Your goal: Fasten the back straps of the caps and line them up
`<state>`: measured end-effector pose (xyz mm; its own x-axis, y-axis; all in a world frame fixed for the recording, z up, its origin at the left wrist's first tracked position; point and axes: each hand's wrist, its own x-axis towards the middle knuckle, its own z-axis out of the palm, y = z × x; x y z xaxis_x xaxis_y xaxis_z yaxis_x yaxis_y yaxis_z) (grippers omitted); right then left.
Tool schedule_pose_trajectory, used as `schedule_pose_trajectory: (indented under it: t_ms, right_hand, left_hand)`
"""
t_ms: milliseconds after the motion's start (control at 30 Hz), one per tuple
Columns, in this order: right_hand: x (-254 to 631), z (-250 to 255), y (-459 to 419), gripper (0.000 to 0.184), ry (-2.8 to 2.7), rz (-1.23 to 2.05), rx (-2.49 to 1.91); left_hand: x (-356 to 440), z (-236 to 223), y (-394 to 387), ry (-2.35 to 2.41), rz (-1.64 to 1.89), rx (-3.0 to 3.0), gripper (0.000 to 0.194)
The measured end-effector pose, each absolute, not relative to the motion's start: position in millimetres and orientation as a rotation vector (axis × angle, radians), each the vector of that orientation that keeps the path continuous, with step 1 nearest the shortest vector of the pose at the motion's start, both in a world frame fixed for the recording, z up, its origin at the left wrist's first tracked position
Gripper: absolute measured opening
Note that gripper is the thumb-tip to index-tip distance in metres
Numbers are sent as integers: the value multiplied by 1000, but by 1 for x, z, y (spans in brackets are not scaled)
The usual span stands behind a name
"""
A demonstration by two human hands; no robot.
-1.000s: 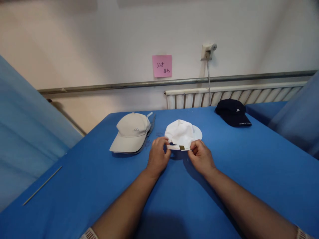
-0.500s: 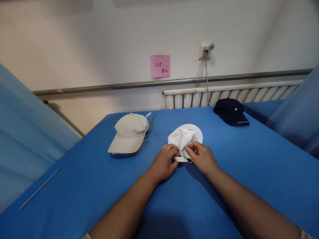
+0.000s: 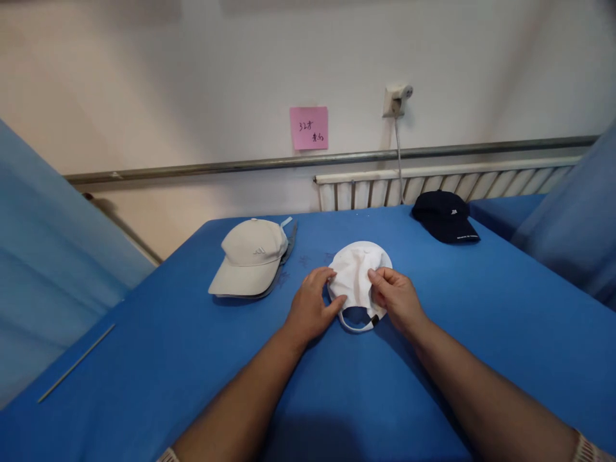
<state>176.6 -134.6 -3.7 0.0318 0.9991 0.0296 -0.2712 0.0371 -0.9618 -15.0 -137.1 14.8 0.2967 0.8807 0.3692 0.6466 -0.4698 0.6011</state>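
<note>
A white baseball cap [image 3: 355, 273] lies on the blue-covered table, its crown flattened and creased and its back strap curving toward me. The dark strap buckle [image 3: 375, 319] shows at the lower right of the opening. My right hand [image 3: 399, 298] pinches the crown fabric on the right side between thumb and fingers. At the cap's left edge, my left hand [image 3: 312, 305] touches it with thumb and fingers apart. To the left sits a beige cap [image 3: 253, 247], stacked over a grey one [image 3: 290, 247] that is mostly hidden.
A navy cap [image 3: 443, 215] rests at the table's back right. A thin rod [image 3: 77, 362] lies along the left edge of the blue table cover [image 3: 192, 378]. Behind are a radiator [image 3: 375, 191], a metal pipe [image 3: 240, 165] and a plugged-in cord [image 3: 399, 147]. Curtains hang at both sides.
The white cap's crown has been spread flatter, and its strap and back opening now show nearer me. My hands have moved slightly apart; the left fingers have opened.
</note>
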Motion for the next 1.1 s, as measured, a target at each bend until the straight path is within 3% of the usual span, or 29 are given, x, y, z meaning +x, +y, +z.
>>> schedule_pose_trajectory:
  t_ms: [133,367,700,1100]
  right_hand:
    - [177,-3,-137,42,-918,1420,-868]
    - [174,-9,-138,42,-945,1437,-857]
    - [169,-10,-142,32,-791,1625,-732]
    - [167,-18,-143,39,-985,1490,-877]
  left_hand:
    - [-14,2,-131,1483,978,2028,57]
    - [-12,-10,-122,1365,972,1740,30]
    - [-4,-16,-124,1491,966,1729,51]
    - [7,-2,-126,1690,297,2407,18]
